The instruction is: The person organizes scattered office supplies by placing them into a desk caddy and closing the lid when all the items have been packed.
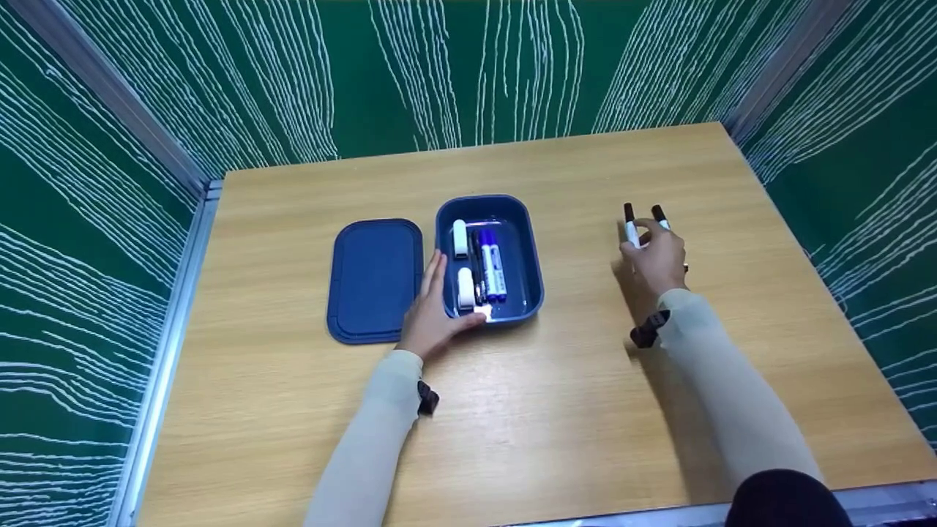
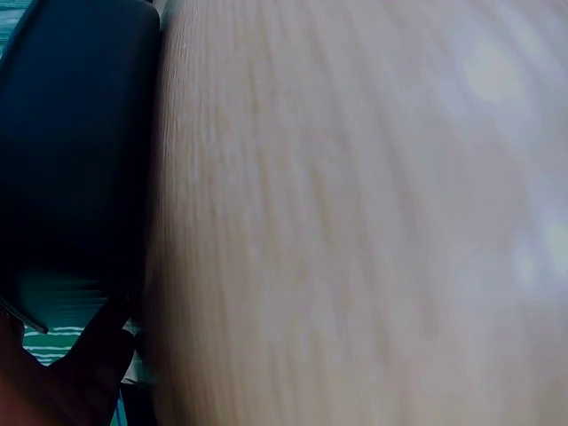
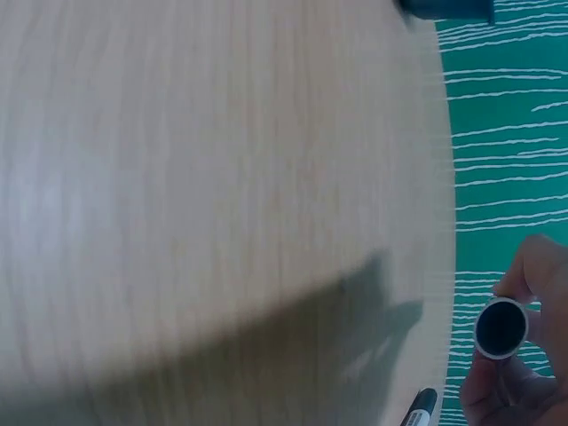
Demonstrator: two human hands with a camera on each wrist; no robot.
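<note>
A blue rectangular box (image 1: 528, 278) holds two blue-capped markers (image 1: 493, 265), a dark slim pen-like item (image 1: 476, 269) and two small white rounded objects (image 1: 460, 238). Against its left wall and near left corner rests my left hand (image 1: 430, 316), fingers straight and thumb stretched along the near side. To the right, my right hand (image 1: 659, 256) pinches a white marker with a black cap (image 1: 631, 225) above the table; the right wrist view shows that marker (image 3: 501, 328) end-on. Close by, a second black-capped marker (image 1: 660, 216) lies on the table, partly hidden by the hand.
A flat blue lid (image 1: 376, 282) lies left of the box, close to the left hand. The wooden table (image 1: 527, 410) is bounded by green walls (image 1: 468, 73) with white wavy lines at the back and both sides.
</note>
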